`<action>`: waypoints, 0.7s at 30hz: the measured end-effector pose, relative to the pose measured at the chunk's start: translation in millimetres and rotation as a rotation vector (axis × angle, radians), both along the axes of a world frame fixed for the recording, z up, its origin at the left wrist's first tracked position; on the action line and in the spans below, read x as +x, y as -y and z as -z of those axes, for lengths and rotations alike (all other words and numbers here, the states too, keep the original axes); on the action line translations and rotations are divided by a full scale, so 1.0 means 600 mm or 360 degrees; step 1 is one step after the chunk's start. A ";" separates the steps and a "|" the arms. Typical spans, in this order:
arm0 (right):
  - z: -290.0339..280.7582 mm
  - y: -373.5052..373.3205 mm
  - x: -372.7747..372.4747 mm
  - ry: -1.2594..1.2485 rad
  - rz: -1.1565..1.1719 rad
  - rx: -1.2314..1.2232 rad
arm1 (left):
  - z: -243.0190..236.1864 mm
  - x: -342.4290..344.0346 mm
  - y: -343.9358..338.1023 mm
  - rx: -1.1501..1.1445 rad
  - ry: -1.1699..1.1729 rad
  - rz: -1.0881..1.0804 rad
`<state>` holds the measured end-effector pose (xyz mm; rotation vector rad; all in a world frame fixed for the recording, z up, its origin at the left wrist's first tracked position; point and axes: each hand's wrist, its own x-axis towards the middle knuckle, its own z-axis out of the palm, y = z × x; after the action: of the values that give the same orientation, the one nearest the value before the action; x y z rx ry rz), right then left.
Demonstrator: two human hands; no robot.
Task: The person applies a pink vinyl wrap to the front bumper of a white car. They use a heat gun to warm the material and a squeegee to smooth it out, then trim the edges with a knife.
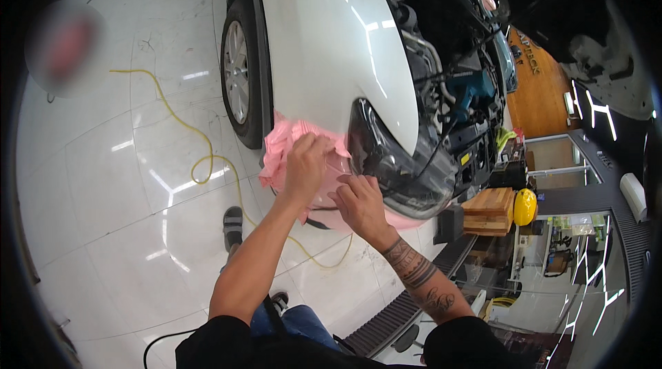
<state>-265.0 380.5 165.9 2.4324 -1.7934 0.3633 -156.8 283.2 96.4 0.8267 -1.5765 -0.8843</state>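
Yellow hose (181, 121) crosses the tiles (96, 169) beside one sandal (233, 224), while left fingers (314, 145) and right fingers (354, 187), closed, pinch pink film (276, 152).

The pink film (277, 155) looked like thin, crinkled plastic; the white fender (324, 45) was smooth and glossy, the headlight (376, 148) shiny, clear plastic, the tyre (254, 76) matt black rubber, the floor tiles (89, 183) polished.

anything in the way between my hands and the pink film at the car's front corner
Nothing visible: the left hand is on the crumpled pink film, and the right hand is at its edge. The yellow hose lies on the floor.
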 end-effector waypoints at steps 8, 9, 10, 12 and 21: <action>0.035 0.078 -0.019 0.0556 0.0776 0.0391 | -0.003 -0.023 -0.027 -0.0027 0.0083 -0.0157; 0.033 0.097 -0.003 0.0671 0.0975 0.0465 | -0.001 -0.020 -0.033 -0.0014 0.0112 -0.0161; 0.026 0.127 0.034 0.0791 0.1144 0.0549 | 0.004 -0.007 -0.035 0.0001 0.0141 -0.0168; 0.029 0.161 0.053 0.0952 0.1374 0.0560 | 0.003 0.005 -0.037 0.0030 0.0147 -0.0155; 0.135 0.103 0.042 0.1981 0.1304 0.0209 | 0.006 0.037 -0.055 0.0190 0.0113 0.0122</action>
<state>-239.8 318.4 84.9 1.1855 -3.0033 1.9105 -134.6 316.3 92.9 0.8950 -1.6388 -1.0220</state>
